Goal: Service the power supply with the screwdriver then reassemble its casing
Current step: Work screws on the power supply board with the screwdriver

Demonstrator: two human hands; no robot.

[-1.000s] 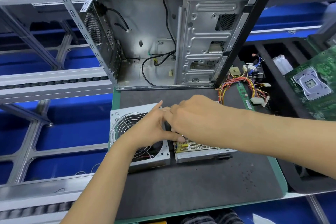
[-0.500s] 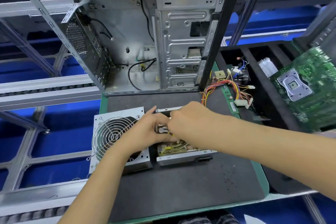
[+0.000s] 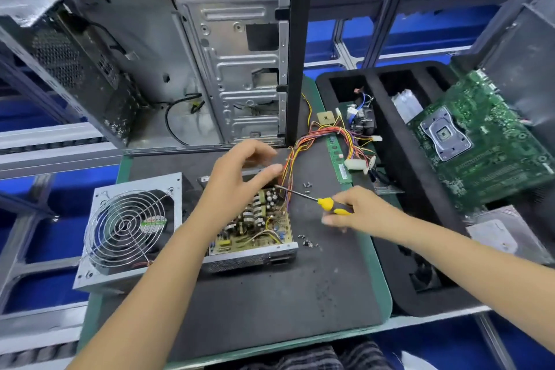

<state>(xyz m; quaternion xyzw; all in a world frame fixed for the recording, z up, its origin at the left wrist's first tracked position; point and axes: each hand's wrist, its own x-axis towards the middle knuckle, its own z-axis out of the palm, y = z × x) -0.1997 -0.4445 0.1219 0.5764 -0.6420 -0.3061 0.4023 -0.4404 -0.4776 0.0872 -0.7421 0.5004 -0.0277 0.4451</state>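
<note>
Open power supply [image 3: 255, 228] sits mid-worktop [image 3: 270, 303], board exposed, fragile; take it by the stiff metal sides. Right hand [image 3: 357, 213] fingers curled round the screwdriver [image 3: 324, 203] handle; left hand [image 3: 237, 177] fingers loosely spread above the board, holding nothing

No legible text, brand, number or sign anywhere. Round sticker at fan hub [image 3: 153, 223] of casing cover [image 3: 132, 234]: green, red and pale bands, print too blurred to read. White labels on green memory stick [image 3: 338, 159]: characters too small to make out. White markings on motherboard [image 3: 480, 141] and on circuit board [image 3: 258, 225] of opened power supply [image 3: 252, 255]: mere specks, unreadable. Screwdriver [image 3: 326, 204] handle, yellow and black: no lettering discernible.
</note>
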